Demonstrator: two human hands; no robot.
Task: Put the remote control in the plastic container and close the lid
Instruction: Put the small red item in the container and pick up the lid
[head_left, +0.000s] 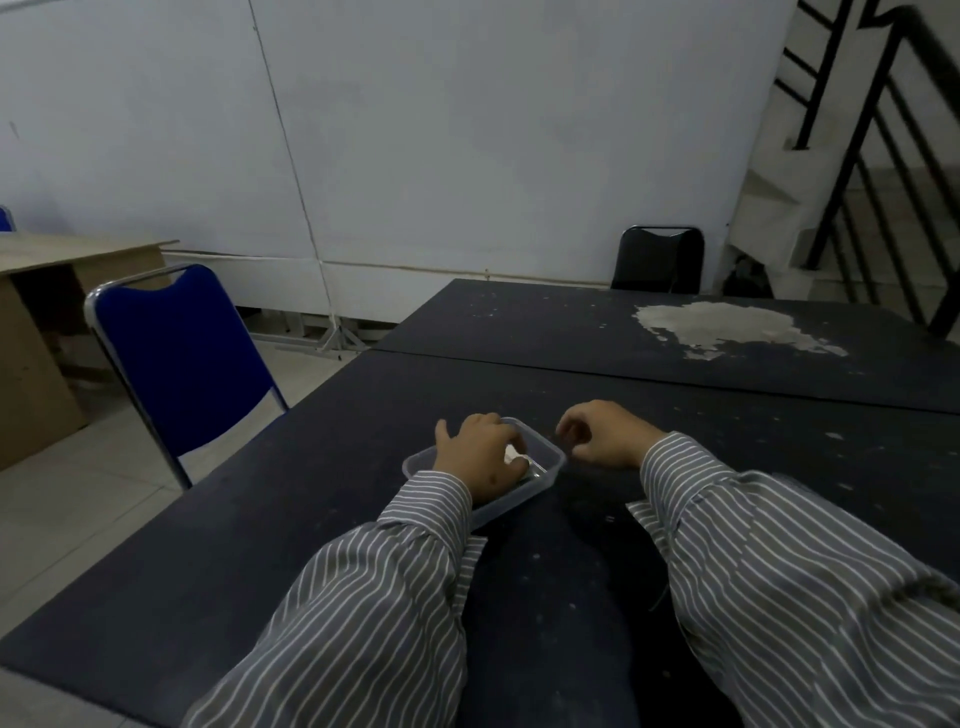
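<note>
Left hand (480, 457) resting flat on clear rectangular plastic container (550, 470), dark table (260, 545).
Fingers spread over something pale inside, too hidden to name as remote; at 3 o'clock, right hand (608, 434) loosely curled, holding nothing; blue chair (182, 358) at 10 o'clock.

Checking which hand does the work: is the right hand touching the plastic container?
No, the right hand hangs curled beside the plastic container, apart from it, while the left hand rests on it.
</note>
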